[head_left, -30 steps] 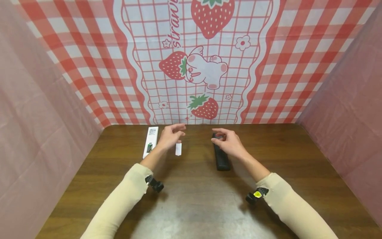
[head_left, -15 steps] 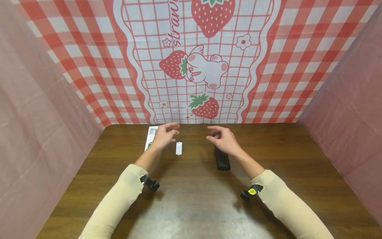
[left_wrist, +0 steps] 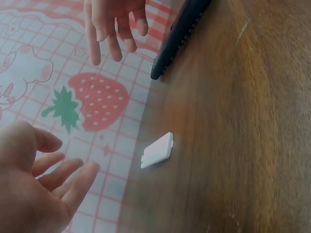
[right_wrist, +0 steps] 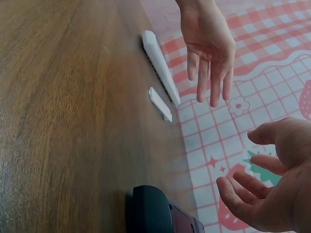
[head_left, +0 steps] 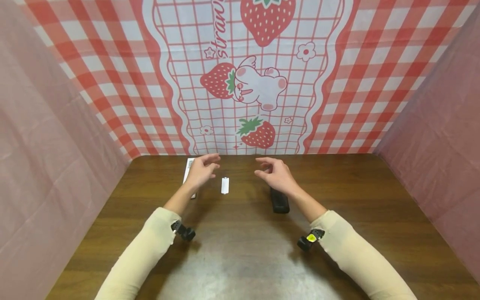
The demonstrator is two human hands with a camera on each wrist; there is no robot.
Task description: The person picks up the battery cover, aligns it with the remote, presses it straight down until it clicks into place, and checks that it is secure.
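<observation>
My left hand (head_left: 200, 171) hovers over the white remote control (head_left: 187, 171) with its fingers relaxed and nothing in them. Most of that remote is hidden under the hand; in the right wrist view the white remote (right_wrist: 159, 65) lies along the table. To the right of the left hand, a small white battery cover (head_left: 225, 186) lies flat, and it shows up close in the left wrist view as a battery cover (left_wrist: 158, 150). My right hand (head_left: 276, 175) hangs loosely curved above the black remote control (head_left: 279, 202), holding nothing and hiding its far end.
The brown wooden table (head_left: 240, 241) runs back to a red-and-white checked cloth (head_left: 337, 83) with strawberry prints. Pink curtains (head_left: 431, 125) hang at both sides. Each wrist carries a small black camera (head_left: 305, 243) on a strap.
My left hand has drifted left, from beside the battery cover to over the white remote, covering it. My right hand has shifted slightly left above the black remote. The objects have stayed put.
</observation>
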